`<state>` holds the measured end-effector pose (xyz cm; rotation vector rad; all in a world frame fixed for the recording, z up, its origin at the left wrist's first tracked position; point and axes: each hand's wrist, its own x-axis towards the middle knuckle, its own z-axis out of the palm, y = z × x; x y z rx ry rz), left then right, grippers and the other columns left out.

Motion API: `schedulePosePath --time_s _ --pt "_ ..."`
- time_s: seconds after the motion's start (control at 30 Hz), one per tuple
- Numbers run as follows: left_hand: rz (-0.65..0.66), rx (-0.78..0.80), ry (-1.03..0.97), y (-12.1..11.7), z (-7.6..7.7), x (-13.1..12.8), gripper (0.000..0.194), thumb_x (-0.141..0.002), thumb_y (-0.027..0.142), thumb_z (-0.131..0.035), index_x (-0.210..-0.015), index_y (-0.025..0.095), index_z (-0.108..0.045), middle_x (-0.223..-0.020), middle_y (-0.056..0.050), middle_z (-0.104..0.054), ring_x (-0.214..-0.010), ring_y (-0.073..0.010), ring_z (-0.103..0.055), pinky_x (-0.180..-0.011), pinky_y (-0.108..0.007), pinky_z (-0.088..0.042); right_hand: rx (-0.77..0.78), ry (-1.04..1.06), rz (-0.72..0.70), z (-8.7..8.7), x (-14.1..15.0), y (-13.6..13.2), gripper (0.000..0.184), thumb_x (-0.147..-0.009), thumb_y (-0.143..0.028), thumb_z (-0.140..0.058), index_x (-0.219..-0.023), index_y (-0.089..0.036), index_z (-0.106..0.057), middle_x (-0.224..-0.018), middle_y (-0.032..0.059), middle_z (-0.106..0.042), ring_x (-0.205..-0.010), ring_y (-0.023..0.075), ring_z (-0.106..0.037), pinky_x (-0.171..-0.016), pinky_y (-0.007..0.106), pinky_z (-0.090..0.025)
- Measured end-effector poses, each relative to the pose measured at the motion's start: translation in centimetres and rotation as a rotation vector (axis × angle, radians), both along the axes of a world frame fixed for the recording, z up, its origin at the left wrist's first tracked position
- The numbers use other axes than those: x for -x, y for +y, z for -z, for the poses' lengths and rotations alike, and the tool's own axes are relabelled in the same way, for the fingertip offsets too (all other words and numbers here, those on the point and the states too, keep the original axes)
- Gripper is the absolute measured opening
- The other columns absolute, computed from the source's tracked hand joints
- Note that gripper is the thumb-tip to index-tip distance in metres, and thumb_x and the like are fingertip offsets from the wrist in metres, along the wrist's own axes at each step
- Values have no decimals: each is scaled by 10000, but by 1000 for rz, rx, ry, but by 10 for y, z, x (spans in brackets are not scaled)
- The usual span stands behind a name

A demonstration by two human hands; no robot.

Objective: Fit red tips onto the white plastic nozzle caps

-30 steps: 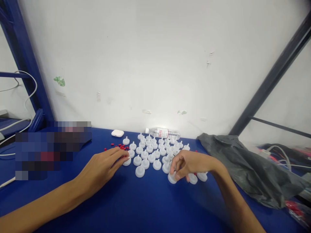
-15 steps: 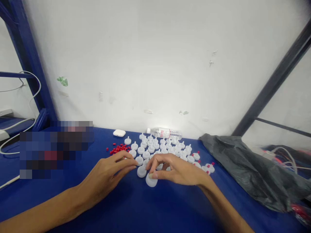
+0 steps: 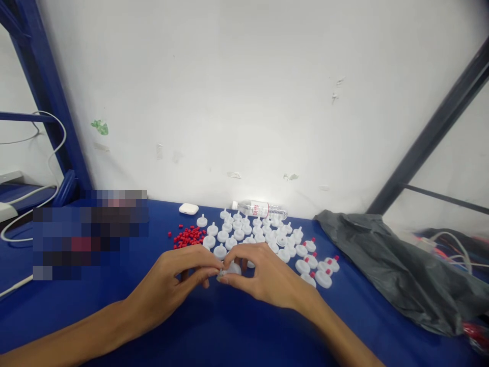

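My left hand [image 3: 179,278] and my right hand [image 3: 263,275] meet over the blue table [image 3: 229,331], fingertips pinched together on one white plastic cap [image 3: 230,270]. Behind them stand several white caps [image 3: 244,232] in rows. To the right, several white caps with red tips [image 3: 319,267] sit in a small group. A pile of small red pieces [image 3: 187,236] lies just beyond my left hand.
A grey plastic bag [image 3: 385,260] lies crumpled at the right. A clear water bottle [image 3: 260,209] lies on its side against the white wall, next to a white earbud case [image 3: 188,208]. Blue frame posts and white cables stand at the left.
My right hand left the red-tipped caps at the right, took a white cap from the rows and brought it to the centre. My left hand closed in on the same cap.
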<state>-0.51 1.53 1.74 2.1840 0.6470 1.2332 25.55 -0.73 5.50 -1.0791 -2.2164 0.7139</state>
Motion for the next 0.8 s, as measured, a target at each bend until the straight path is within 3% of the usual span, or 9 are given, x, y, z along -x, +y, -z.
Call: schedulePosePath --time_s 0.2,0.37,0.43,0.57,0.67,0.8 --pt "78 -7 30 -1 3 0 336 -1187 612 -701 -1135 404 -959 -990 -24 -862 -671 -136 -763 -632 -231 -608 -101 -30 -18 7 0 -1 143 -1009 -211 -953 -1068 -299 -857 -960 -57 -833 -851 166 -745 -837 288 -583" --pt "16 110 35 2 15 2 352 -1113 695 -772 -1059 390 -938 -965 -12 -830 -708 -161 -731 -581 -259 -537 -248 -32 -25 14 0 1 171 -1010 -231 -981 -1101 -310 -861 -1018 -50 -868 -866 174 -795 -845 300 -644" --pt "-35 219 20 1 17 1 356 -1018 716 -869 -1169 394 -900 -1000 -1 -819 -706 -168 -691 -556 -264 -516 -350 -42 -39 17 1 2 189 -1015 -190 -969 -1098 -320 -860 -1052 -42 -887 -981 194 -825 -926 320 -673" --pt "-53 413 -4 -4 7 0 718 -912 736 -931 -1529 412 -759 -1080 -13 -809 -724 -184 -686 -580 -281 -570 -575 -1 -78 24 5 4 203 -1043 -193 -955 -1126 -336 -836 -1057 -53 -920 -1223 237 -808 -1081 392 -660" --pt "-18 446 39 -5 -2 3 750 -916 708 -931 -1570 385 -755 -1163 -51 -841 -768 -193 -696 -625 -293 -597 -718 56 -77 26 8 2 180 -1090 -211 -913 -1169 -321 -794 -1119 -56 -935 -1219 239 -809 -1095 422 -637" --pt "81 536 -6 -1 5 8 757 -910 690 -960 -1563 357 -772 -1260 -78 -872 -794 -194 -717 -612 -274 -604 -855 61 -48 24 12 -4 154 -1144 -174 -813 -1199 -311 -775 -1203 -47 -936 -1204 227 -806 -1083 417 -636"
